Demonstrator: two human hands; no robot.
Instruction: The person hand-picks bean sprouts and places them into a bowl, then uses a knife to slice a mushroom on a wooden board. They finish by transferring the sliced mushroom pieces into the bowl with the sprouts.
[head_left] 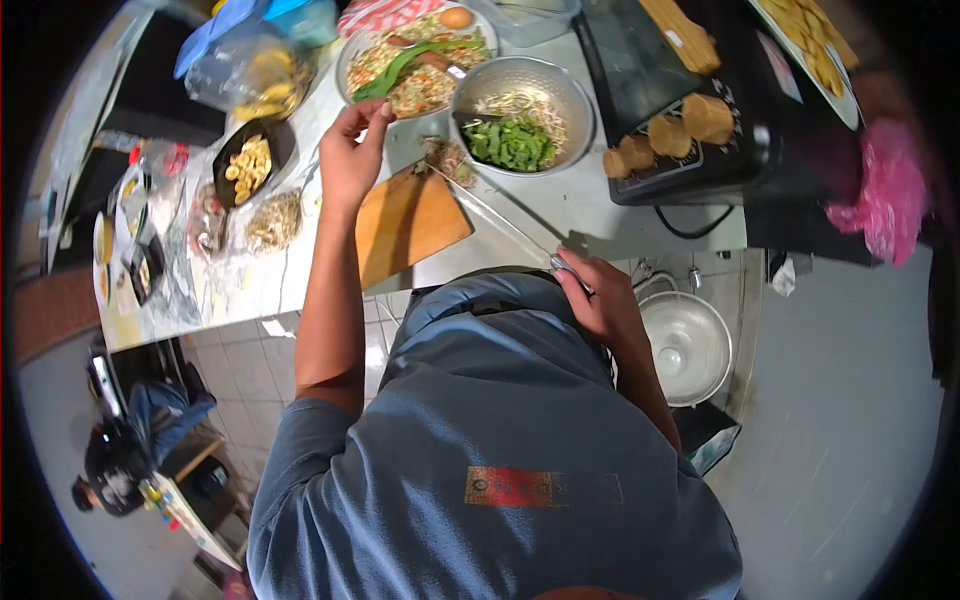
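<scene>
My right hand (598, 298) is wrapped round the handle of a long, thin knife (497, 218), held in front of my waist. Its blade slants up and left, the tip by a small heap of root trimmings (449, 160) at the top corner of a wooden cutting board (405, 225). Above the board my left hand (352, 150) is raised, fingers bent and drawn together; anything between them is too small to make out. It is near the rim of a large plate of chopped mixed food (420, 98). Beside that, a metal bowl (577, 110) holds bean sprouts and cut greens.
Left of the board lie bean sprouts in a plastic bag (275, 222) and a black bowl with yellow pieces (248, 170). To the right stands a black appliance (690, 165) with wooden pieces on it. Below the counter edge is a strainer basket (685, 345).
</scene>
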